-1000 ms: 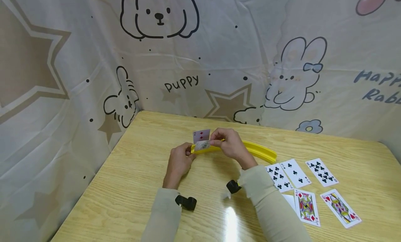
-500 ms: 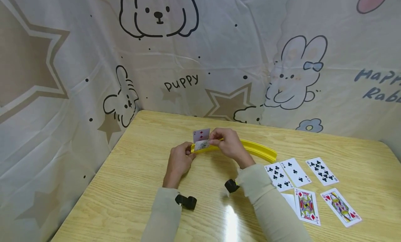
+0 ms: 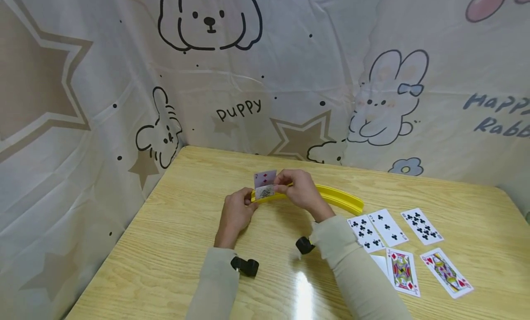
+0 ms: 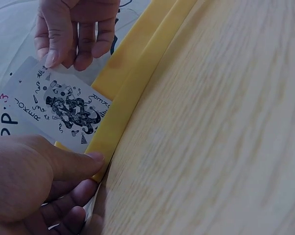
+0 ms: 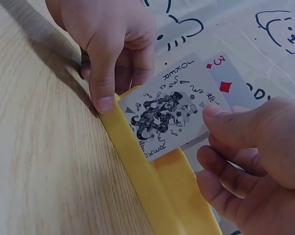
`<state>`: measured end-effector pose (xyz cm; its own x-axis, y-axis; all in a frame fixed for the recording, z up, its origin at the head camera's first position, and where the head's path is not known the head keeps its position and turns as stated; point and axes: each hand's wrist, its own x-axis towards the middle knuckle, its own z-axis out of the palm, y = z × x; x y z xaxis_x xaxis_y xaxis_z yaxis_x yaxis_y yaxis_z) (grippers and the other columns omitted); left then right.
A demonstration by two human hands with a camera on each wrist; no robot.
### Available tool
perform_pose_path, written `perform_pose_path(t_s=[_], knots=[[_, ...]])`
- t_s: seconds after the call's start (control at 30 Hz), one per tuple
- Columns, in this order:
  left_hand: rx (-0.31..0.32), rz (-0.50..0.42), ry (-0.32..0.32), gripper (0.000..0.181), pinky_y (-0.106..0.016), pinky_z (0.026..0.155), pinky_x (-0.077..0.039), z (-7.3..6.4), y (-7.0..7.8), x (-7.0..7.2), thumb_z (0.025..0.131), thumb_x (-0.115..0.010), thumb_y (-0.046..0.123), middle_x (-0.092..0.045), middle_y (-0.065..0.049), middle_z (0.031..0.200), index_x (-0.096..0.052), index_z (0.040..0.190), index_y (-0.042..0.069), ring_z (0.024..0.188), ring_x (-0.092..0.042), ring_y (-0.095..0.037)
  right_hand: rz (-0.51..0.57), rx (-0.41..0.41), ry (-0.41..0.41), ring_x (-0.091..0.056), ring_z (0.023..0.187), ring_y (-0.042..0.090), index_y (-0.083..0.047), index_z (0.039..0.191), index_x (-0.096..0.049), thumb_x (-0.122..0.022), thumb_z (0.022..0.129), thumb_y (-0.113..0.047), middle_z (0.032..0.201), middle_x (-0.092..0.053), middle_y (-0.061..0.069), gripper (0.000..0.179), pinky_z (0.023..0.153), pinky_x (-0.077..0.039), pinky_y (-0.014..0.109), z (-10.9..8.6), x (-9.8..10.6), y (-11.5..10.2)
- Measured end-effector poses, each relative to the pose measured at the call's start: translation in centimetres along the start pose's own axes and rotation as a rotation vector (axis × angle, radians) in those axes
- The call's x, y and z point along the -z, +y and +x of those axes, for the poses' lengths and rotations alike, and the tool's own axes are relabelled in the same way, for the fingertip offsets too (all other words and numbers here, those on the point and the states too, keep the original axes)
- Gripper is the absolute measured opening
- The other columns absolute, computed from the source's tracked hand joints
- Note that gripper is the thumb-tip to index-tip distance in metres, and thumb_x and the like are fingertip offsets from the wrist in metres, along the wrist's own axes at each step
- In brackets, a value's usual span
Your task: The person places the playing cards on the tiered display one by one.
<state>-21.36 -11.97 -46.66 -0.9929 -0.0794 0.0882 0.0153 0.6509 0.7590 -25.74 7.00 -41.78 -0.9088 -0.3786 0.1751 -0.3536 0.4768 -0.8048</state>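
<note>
A curved yellow card holder (image 3: pixel 341 200) stands on the table, and my left hand (image 3: pixel 238 212) grips its left end, thumb on the near side and fingers curled behind. A black-and-white joker card (image 5: pixel 162 110) has its lower edge in the holder's front slot, close to the left thumb. My right hand (image 3: pixel 302 189) pinches the joker's upper corner between thumb and fingers. Behind the joker, a three of diamonds (image 5: pixel 226 81) stands up higher, partly covered by it. The middle of the holder is hidden behind the right hand in the head view.
Right of the holder lie several face-up cards: a seven of clubs (image 3: pixel 365 232), a three of clubs (image 3: pixel 388 227), another clubs card (image 3: pixel 422 226), a jack of diamonds (image 3: pixel 402 271) and a queen of hearts (image 3: pixel 447 272). A printed curtain (image 3: pixel 248 81) hangs behind the table.
The head view has shifted slightly. Both hands, the holder and the joker keep nearly the same places, with the right hand still pinching the joker.
</note>
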Motion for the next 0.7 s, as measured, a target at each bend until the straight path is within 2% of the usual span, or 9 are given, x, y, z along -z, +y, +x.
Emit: perform_pose_path(t_s=[0.2,0.43,0.7], knots=[[0.007,0.007,-0.003,0.033,-0.034,0.076,-0.054,0.0,-0.1,-0.1,0.087,-0.077,0.004,-0.070,-0.009,0.101,-0.069,0.120,0.002,0.087,-0.064,-0.017,-0.005,-0.057,0.010,-0.062,0.084,0.023,0.000,0.106,-0.069,-0.074,0.091,-0.007,0.089,-0.066,0.005,0.018,0.070,-0.051,0.033,-0.5,0.8,-0.2],[0.013,0.023,-0.005,0.034,-0.034,0.076,-0.054,0.0,-0.3,-0.2,0.088,-0.077,0.005,-0.070,-0.009,0.102,-0.069,0.121,0.002,0.088,-0.063,-0.017,-0.024,-0.067,0.013,-0.063,0.087,0.023,-0.003,0.103,-0.069,-0.073,0.093,-0.013,0.091,-0.067,0.004,0.015,0.074,-0.052,0.036,-1.4,2.2,-0.2],[0.015,0.031,-0.013,0.036,-0.034,0.075,-0.052,0.0,0.0,-0.1,0.089,-0.077,0.006,-0.069,-0.008,0.102,-0.068,0.123,0.002,0.087,-0.062,-0.017,-0.063,-0.072,-0.002,-0.062,0.089,0.023,-0.001,0.105,-0.070,-0.073,0.093,-0.014,0.094,-0.067,0.004,0.017,0.077,-0.053,0.038,-2.8,3.6,0.2]])
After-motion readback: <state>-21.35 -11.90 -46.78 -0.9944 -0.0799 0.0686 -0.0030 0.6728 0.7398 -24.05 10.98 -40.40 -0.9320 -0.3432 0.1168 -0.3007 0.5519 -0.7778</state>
